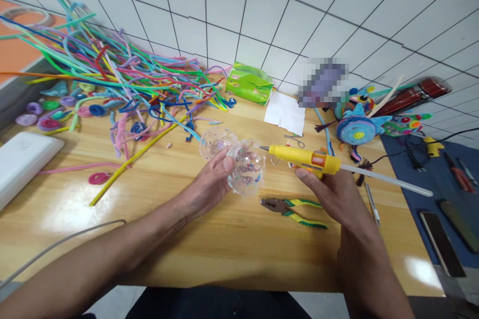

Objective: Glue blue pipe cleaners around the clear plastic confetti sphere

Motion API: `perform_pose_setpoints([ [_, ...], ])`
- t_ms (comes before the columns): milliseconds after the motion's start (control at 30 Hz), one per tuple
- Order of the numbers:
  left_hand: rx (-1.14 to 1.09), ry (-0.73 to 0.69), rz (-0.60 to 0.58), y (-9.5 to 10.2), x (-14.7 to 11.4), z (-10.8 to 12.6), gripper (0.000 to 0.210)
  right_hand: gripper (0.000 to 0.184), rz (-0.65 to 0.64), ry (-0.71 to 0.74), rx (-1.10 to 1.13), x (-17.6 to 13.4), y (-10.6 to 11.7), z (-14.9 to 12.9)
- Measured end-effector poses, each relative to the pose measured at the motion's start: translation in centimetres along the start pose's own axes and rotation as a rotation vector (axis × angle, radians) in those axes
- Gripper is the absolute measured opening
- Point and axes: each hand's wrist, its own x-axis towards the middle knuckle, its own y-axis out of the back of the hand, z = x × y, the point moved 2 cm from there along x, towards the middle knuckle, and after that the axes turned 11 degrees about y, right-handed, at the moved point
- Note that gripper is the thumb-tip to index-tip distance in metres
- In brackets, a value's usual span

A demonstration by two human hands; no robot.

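My left hand (215, 179) is closed round a clear, rounded plastic piece (245, 179) with small coloured bits showing in it. Behind it on the table sits another clear rounded piece (213, 142), partly covered by my fingers. A yellow hot glue gun (299, 154) is gripped in my right hand (335, 194), its nozzle pointing left, close to the clear piece's upper rim; whether they touch I cannot tell. A whitish glue stick (389, 179) sticks out of the gun's back end. Below the gun lie pliers (288, 207) with green and yellow handles.
Colourful pipe cleaners (130, 75) are heaped at the back left, with coiled pieces (48, 122) near them. A green tissue pack (250, 83), white paper (286, 112) and small scissors (295, 140) lie behind my hands. A blue round craft piece (356, 129) stands right; a white box (26, 164) lies left.
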Motion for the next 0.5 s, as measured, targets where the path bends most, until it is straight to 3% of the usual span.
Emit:
perform_pose_setpoints([
  [167, 0.016, 0.002, 0.000, -0.1, -0.1, 0.0, 0.063, 0.043, 0.014, -0.006, 0.018, -0.1, 0.0, 0.2],
  [500, -0.039, 0.167, -0.107, 0.9, 0.5, -1.0, 0.060, 0.033, -0.010, 0.061, 0.033, -0.2, -0.2, -0.4],
])
